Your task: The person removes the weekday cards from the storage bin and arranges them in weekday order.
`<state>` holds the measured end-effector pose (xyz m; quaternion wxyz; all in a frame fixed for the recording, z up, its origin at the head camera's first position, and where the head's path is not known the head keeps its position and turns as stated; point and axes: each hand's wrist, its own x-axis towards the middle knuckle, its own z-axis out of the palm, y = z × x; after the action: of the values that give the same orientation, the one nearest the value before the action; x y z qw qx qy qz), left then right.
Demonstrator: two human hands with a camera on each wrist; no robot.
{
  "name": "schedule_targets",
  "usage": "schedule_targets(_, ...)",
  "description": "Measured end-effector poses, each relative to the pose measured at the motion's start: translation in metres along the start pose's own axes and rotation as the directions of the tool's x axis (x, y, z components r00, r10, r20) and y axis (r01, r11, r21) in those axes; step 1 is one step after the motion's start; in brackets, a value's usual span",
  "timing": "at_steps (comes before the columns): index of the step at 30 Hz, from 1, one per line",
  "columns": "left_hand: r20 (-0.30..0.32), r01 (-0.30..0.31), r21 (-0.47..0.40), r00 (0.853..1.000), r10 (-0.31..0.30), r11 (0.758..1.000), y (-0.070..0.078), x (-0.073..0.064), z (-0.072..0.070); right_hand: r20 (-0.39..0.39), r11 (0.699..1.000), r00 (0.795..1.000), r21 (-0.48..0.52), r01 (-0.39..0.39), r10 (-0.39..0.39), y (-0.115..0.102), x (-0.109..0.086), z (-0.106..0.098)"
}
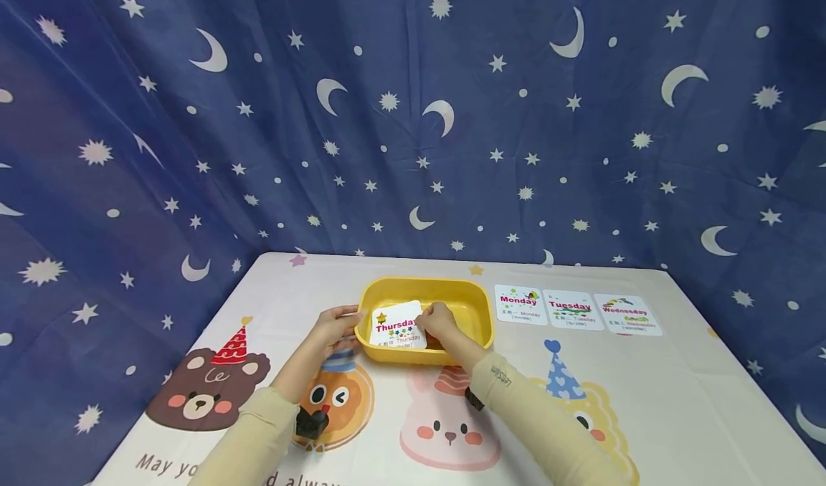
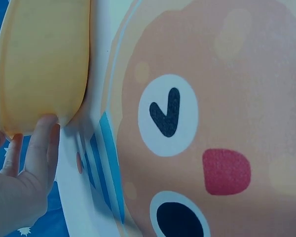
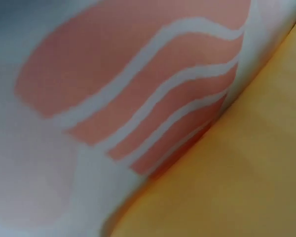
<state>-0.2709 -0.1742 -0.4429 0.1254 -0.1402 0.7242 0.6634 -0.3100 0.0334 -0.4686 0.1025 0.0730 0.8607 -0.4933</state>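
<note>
A yellow plastic tray (image 1: 477, 307) with rounded corners stands on the table. Inside it, the white Thursday card (image 1: 396, 332) is tilted up, pink lettering facing me. My right hand (image 1: 440, 322) reaches over the tray and pinches that card at its right edge, covering part of the last letters. At the tray's left end is my left hand (image 1: 337, 328); in the left wrist view its nearly straight fingers (image 2: 38, 148) touch the outer end wall. The right wrist view shows the tray's side wall (image 3: 237, 177), with the right hand out of sight.
Right of the tray, the Monday card (image 1: 520, 305), Tuesday card (image 1: 573, 310) and Wednesday card (image 1: 627, 315) lie in a row. The pale tablecloth (image 1: 697, 400) carries printed cartoon animals. A blue star-and-moon curtain (image 1: 413, 149) hangs behind the table.
</note>
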Motion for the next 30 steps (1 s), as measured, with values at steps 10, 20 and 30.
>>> schedule_targets(10, 0.006, -0.002, 0.014, 1.000, 0.002, 1.000, -0.003, -0.001, 0.006, 0.098, 0.982, 0.993, 0.182, 0.043, -0.062, -0.010, -0.022, -0.012)
schedule_targets(20, -0.017, -0.008, -0.004, 1.000, 0.008, 1.000, 0.001, -0.001, 0.003, 0.099, 0.971, 0.988, 0.217, 0.097, -0.120, -0.024, -0.030, -0.031)
schedule_targets(30, -0.024, -0.028, 0.010, 0.999, 0.029, 1.000, 0.002, -0.005, 0.003, 0.099, 0.966, 0.981, 0.217, 0.141, -0.165, -0.028, -0.033, -0.043)
